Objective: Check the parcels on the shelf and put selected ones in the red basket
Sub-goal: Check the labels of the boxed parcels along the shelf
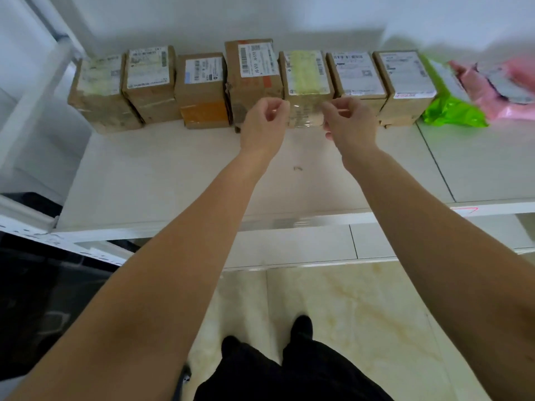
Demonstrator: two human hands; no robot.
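Both hands reach out over the white shelf (179, 175) toward the row of parcels standing against the back wall. The left hand (262, 125) and the right hand (348, 124) flank the lower front of the yellow-taped cardboard box (307, 79), fifth from the left in the row — the left fingers (275, 107) curl loosely near its left front corner, the right fingers (333, 110) curl near its right front corner. Motion blur hides whether either hand actually touches or pinches the box, so I cannot tell if the fingers grip it. The box is squarish brown cardboard with a white label crossed by a broad strip of pale yellow tape, its front glossy with clear tape. To its left stands a taller cardboard box (254, 79) bearing a white barcode label and an orange patch; further left sits a box with an orange front (202, 91). Right of the taped box stand two more labelled cartons, then a crinkled bright green poly mailer (451, 108) and pink poly mailers (492, 91) — soft, glossy, lying flat. The floor below is cream marbled tile (362, 314).
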